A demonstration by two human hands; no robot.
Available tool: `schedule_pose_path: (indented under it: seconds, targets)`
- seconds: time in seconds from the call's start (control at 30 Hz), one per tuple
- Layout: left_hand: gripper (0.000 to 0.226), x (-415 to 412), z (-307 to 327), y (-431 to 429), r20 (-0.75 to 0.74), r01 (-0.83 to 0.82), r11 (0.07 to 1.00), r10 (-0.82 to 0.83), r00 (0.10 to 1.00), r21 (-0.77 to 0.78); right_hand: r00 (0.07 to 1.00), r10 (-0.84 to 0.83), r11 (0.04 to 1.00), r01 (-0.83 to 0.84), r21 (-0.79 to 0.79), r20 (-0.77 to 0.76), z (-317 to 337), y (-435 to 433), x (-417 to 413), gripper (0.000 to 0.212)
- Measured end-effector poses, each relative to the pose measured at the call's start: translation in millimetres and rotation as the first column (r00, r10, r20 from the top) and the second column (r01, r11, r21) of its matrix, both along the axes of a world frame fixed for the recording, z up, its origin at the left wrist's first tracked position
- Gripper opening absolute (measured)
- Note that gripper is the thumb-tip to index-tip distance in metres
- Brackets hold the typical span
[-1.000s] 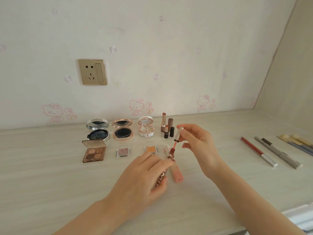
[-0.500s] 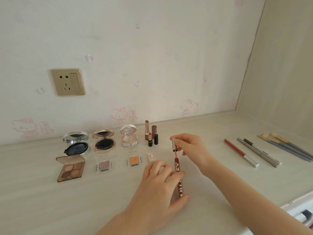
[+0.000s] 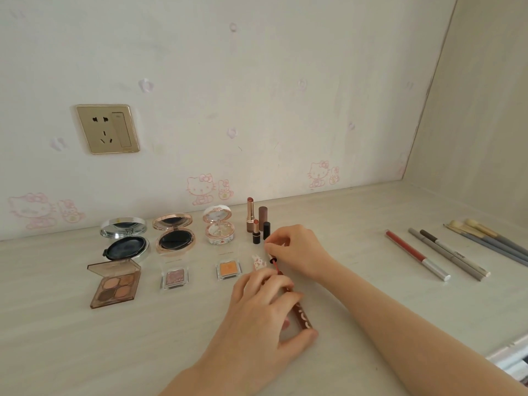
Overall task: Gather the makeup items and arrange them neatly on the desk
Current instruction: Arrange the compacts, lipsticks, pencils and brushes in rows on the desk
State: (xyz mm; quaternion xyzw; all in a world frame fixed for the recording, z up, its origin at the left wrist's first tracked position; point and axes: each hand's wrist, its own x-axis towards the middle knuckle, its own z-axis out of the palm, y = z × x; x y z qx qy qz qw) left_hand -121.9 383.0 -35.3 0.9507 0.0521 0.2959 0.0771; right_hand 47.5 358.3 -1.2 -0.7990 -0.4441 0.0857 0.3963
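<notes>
**Wand meeting tube over a half-arranged desk**

A person's two bare hands worked at the middle of a pale desk (image 3: 85,352). The left hand (image 3: 265,304) curled its fingers and thumb round a red-brown lip gloss tube (image 3: 303,318), held low over the desk; whether its base touched the surface could not be told. The right hand (image 3: 297,250), just beyond it, pinched the cap end of the wand (image 3: 275,264) between thumb and fingertips.

What mattered was the line between the two. The tube's long axis ran from its base, nearer the person and to the right, to its mouth, farther away and slightly left. The wand lay almost along that same line, its thin red stem pointing down at the mouth — tip at or just inside the opening, too small to tell which. The right hand seemed placed to push the wand home while the left steadied; any tilt could smear the rim.

Behind the hands stood lipsticks (image 3: 254,221) beside three open compacts (image 3: 174,232), with an eyeshadow palette (image 3: 114,284) in front. Pencils (image 3: 445,255) and brushes (image 3: 491,241) lay well apart at the right.
</notes>
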Motion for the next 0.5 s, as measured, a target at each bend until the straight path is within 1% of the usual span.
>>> schedule_pose_path:
  seconds: [0.17,0.33,0.5]
  targets:
    - [0.045,1.1,-0.6,0.4,0.025,0.009,0.999,-0.008,1.000,-0.042,0.999,0.032,0.999,-0.031,-0.019,0.044,-1.1,3.3,4.3,0.016]
    - [0.045,0.1,1.1,-0.5,0.005,0.018,0.995,-0.018,1.000,-0.093,0.997,0.049,0.998,-0.048,-0.028,0.054,-6.4,6.5,7.4,0.014]
    - [0.048,-2.9,4.0,-1.9,-0.023,0.019,0.993,-0.022,1.000,-0.117,1.000,0.025,1.000,-0.025,0.000,-0.010,-1.8,1.9,6.6,0.019]
